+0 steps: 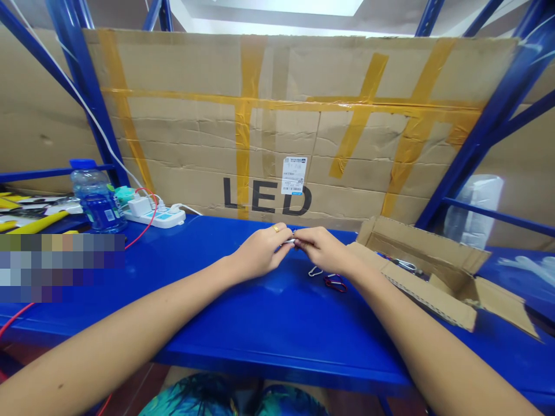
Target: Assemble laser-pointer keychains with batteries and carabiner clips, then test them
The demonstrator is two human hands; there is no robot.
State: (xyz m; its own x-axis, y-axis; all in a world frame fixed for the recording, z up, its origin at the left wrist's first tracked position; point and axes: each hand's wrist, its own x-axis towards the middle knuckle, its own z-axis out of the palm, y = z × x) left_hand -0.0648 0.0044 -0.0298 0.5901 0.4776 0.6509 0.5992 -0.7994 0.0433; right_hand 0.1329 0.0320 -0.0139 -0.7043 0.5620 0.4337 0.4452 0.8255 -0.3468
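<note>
My left hand (262, 249) and my right hand (323, 248) meet over the blue shelf (260, 312), fingers pinched together on a small silver metal piece (291, 241) between them. A gold ring shows on a left finger. Just under my right hand a silver carabiner (314, 271) and a red carabiner (335, 283) lie on the shelf.
An open cardboard box (433, 271) with small metal parts sits at the right. A taped cardboard sheet marked LED (269, 127) stands behind. A water bottle (97, 199), a white power strip (156, 215) with cables and yellow tools are at the left. Blue rack posts frame both sides.
</note>
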